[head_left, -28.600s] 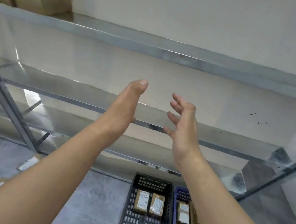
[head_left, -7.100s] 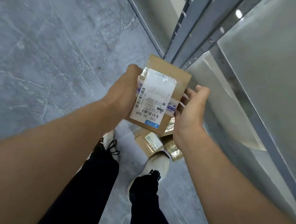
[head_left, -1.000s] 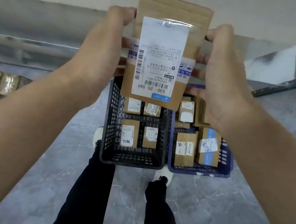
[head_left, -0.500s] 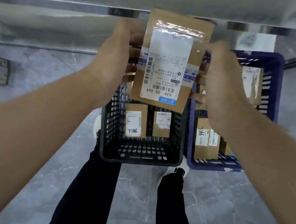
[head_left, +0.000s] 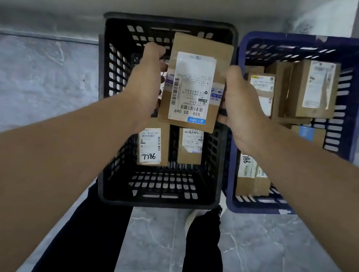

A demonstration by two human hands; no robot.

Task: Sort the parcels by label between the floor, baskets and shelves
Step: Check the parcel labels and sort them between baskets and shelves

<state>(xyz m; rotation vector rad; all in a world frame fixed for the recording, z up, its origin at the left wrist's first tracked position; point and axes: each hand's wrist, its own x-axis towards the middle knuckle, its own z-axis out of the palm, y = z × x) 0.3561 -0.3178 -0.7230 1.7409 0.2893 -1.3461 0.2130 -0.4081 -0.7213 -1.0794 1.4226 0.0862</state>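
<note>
Left hand [head_left: 145, 83]: clamped on the left edge of the parcel [head_left: 195, 83].
Right hand [head_left: 241, 105]: clamped on the right edge.
Parcel: held flat between both hands, label up, reading 530-D5 069, hanging above the black basket [head_left: 155, 193].
Below the hands: two labelled boxes on the basket floor.
Right of the hands: the blue basket [head_left: 354, 97], touching the black one, fuller.
Risk: baskets sit side by side, so a misread label likely sends it into the wrong one; dropped from here, it may land label-down.
</note>
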